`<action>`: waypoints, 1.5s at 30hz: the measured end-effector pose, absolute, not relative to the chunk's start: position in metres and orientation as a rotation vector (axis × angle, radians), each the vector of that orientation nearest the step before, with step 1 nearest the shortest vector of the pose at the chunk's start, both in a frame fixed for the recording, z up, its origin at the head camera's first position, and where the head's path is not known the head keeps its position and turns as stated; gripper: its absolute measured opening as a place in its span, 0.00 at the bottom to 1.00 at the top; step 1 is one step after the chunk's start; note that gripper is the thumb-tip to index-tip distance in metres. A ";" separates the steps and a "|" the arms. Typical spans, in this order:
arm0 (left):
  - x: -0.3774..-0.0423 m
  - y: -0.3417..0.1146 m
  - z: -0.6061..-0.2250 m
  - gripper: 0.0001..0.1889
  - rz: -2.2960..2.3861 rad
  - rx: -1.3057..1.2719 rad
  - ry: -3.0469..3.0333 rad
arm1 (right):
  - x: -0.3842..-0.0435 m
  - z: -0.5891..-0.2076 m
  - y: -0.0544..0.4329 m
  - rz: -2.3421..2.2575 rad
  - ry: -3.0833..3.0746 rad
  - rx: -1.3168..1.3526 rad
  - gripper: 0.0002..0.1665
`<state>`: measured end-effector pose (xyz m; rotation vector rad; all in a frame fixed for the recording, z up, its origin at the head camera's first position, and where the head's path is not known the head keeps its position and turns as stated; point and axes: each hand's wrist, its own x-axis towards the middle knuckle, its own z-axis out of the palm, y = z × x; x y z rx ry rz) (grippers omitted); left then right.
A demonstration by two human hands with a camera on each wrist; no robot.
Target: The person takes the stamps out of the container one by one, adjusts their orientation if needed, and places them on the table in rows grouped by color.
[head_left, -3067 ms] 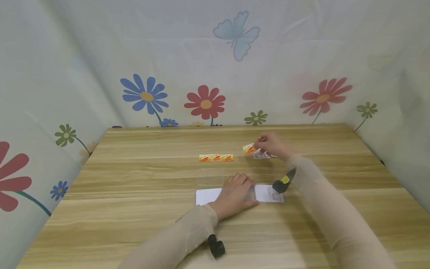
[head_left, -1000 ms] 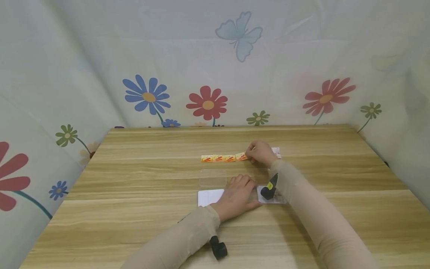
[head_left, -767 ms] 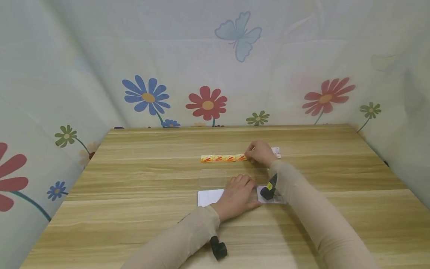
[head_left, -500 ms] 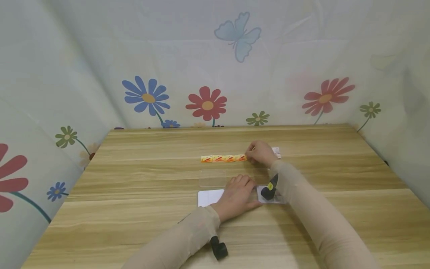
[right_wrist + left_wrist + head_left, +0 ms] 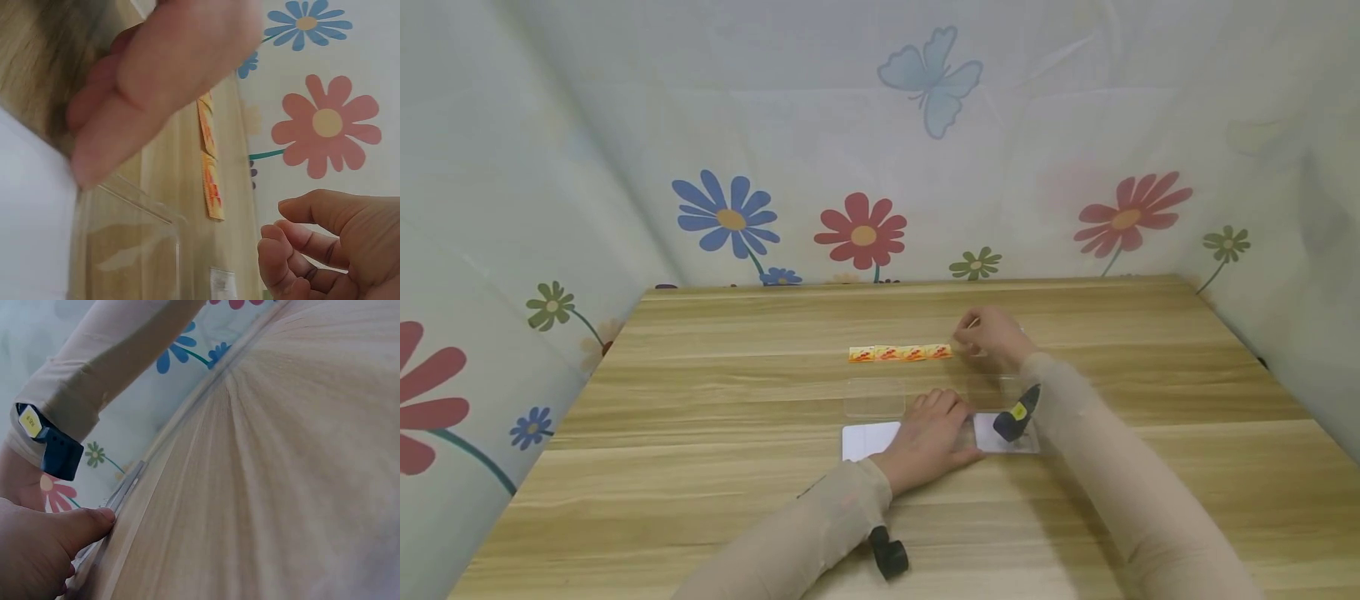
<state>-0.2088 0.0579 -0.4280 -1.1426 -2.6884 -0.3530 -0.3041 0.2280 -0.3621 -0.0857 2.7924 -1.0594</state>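
Four flat yellow-and-red printed packets (image 5: 901, 353), rowed on the table (image 5: 625, 517). Likely light, flexible, slick; pinch by edges. Right hand (image 5: 994, 332) beside row's right end: fingers loosely curled, nothing visibly held. Left hand (image 5: 925, 433), nearer than row, lies over flat white rectangular slab (image 5: 868, 440).

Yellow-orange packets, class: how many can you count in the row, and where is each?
4 visible: leftmost packet, second packet, third packet, and rightmost packet, nearest the right hand. More could be hidden behind that hand.
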 end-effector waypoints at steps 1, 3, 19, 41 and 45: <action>-0.209 0.058 -0.428 0.27 -0.356 -1.144 -2.689 | -0.304 -0.361 0.229 -1.067 2.791 -0.088 0.13; -0.209 0.058 -0.428 0.27 -0.361 -1.145 -2.692 | -0.304 -0.359 0.231 -1.070 2.792 -0.101 0.13; -0.209 0.058 -0.427 0.28 -0.361 -1.142 -2.699 | -0.295 -0.345 0.245 -1.161 2.810 -0.218 0.14; -0.207 0.058 -0.425 0.28 -0.361 -1.154 -2.708 | -0.263 -0.327 0.266 -1.197 2.836 -0.305 0.14; -0.207 0.058 -0.425 0.28 -0.364 -1.153 -2.709 | -0.257 -0.325 0.269 -1.166 2.845 -0.288 0.16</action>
